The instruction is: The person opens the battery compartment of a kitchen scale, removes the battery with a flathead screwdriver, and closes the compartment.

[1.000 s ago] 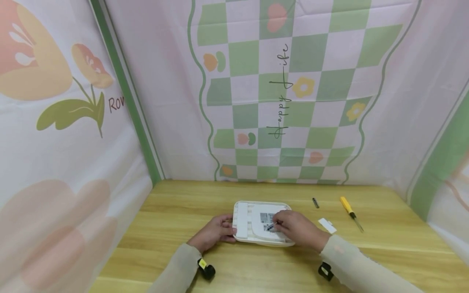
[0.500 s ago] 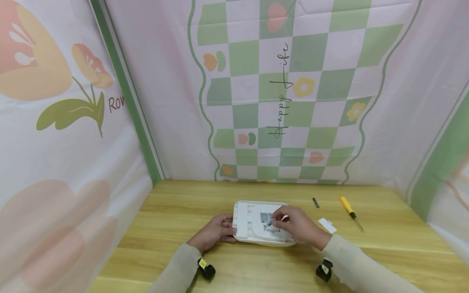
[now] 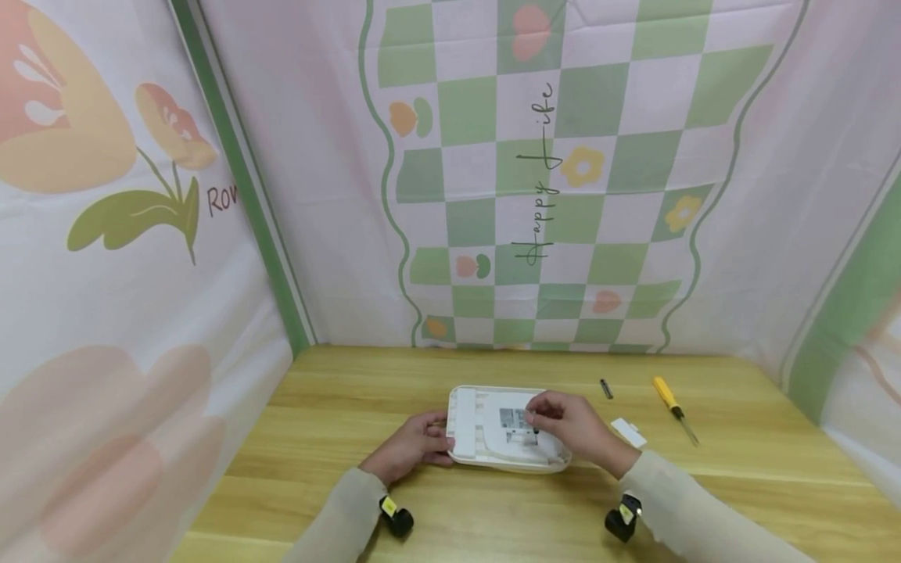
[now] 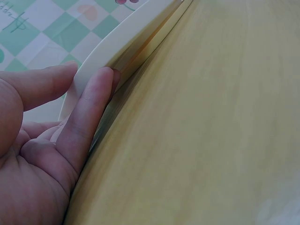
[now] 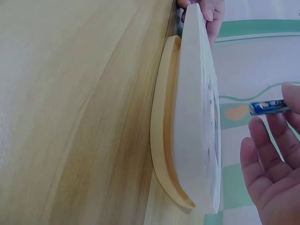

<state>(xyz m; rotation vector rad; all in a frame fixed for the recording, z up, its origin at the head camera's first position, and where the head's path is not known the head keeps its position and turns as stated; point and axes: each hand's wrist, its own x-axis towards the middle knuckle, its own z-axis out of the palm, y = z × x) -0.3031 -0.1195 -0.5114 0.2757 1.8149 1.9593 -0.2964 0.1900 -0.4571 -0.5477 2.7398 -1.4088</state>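
Note:
A white rounded rectangular plastic device (image 3: 464, 424) lies on the table with grey labels and an open battery slot (image 3: 522, 439) facing up. My left hand (image 3: 415, 447) pinches its left edge; in the left wrist view the thumb is on one side of the white rim (image 4: 110, 51) and a finger on the other. Above the right part of the device, my right hand (image 3: 576, 428) pinches a small blue battery (image 5: 266, 107) by one end. The right wrist view shows this battery apart from the device, beside a cream-coloured curved part (image 5: 161, 126) under the device.
A second battery (image 3: 607, 389) lies on the wooden table (image 3: 366, 375) behind the right hand. Right of that hand are a small white cover (image 3: 629, 432) and a screwdriver (image 3: 670, 399) with a yellow handle. Patterned cloth (image 3: 479, 180) hangs behind the table.
My right hand has drawn the battery up and away from the slot, shifting slightly right. My left hand has stayed at the device's edge, and the device has barely moved.

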